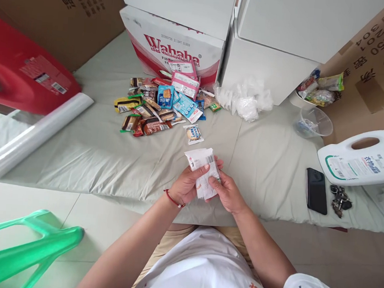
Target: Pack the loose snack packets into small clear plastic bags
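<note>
A white snack packet (205,169) with a barcode is gripped between both my hands above the near edge of a pale green mat (94,154). My left hand (186,183), with a red cord at the wrist, curls round the packet's left side. My right hand (228,192) pinches its right edge. A single small packet (193,134) lies just beyond my hands, and behind it is a pile of several wrapped snacks (163,106).
A Wahaha carton (173,45) and white boxes stand at the back. Crumpled clear bags (245,101), a clear bowl (313,122), a white jug (363,162), a phone (316,190) and keys (339,200) lie right. A red jug (21,73), film roll (33,138) and green stool (20,250) lie left.
</note>
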Demonstrator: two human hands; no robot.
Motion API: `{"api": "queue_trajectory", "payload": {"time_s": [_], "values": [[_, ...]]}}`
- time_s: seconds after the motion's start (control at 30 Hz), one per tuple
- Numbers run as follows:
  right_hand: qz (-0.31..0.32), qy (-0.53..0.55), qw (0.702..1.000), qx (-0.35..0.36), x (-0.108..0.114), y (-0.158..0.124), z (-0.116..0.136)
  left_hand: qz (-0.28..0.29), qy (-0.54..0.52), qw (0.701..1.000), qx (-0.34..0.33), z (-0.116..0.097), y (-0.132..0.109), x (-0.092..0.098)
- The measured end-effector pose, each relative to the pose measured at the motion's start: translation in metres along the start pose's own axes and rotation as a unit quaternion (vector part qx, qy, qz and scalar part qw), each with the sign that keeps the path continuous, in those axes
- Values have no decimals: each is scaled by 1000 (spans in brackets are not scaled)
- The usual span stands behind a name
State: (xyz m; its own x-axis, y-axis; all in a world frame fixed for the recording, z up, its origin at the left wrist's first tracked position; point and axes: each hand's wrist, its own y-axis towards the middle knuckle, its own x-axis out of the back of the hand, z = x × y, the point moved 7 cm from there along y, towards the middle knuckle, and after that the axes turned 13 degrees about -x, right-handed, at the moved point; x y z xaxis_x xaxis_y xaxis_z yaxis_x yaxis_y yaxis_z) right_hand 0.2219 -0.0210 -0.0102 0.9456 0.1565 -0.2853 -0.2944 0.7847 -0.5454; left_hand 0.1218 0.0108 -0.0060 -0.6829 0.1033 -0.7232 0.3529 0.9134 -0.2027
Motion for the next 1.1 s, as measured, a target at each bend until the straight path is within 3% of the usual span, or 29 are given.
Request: {"api": "queue_trajectory", "payload": {"time_s": [0.13, 0.27, 0.4, 0.53, 0.73, 0.8, 0.87, 0.97, 1.1], "values": [[-61, 34, 997, -27, 5, 4, -7, -76, -9, 997, -25, 7, 5, 11], [-103, 60, 993, -6, 13, 1, -6, -94, -40, 992, -71, 0, 8, 14], [-67, 28, 997, -2, 11, 1, -4, -82, -30, 993, -82, -4, 7, 13], [-83, 10, 996, 16, 13, 1, -4, -70, -21, 995, -74, 0, 5, 11], [-76, 59, 995, 17, 13, -3, -3, -42, 9, 998, -52, -3, 5, 4], [-77, 94, 993, 8, 21, -8, -4, -11, 58, 996, -60, -11, 3, 1], [-104, 124, 987, 1, 38, -17, -6, -14, 127, 987, -95, -23, -2, 8], [-164, 138, 977, -5, 76, -37, -9, -98, 284, 940, -162, -47, -22, 42], [-275, 137, 951, 29, 144, -68, 9, -150, 557, 786, -224, -74, -61, 86]]}}
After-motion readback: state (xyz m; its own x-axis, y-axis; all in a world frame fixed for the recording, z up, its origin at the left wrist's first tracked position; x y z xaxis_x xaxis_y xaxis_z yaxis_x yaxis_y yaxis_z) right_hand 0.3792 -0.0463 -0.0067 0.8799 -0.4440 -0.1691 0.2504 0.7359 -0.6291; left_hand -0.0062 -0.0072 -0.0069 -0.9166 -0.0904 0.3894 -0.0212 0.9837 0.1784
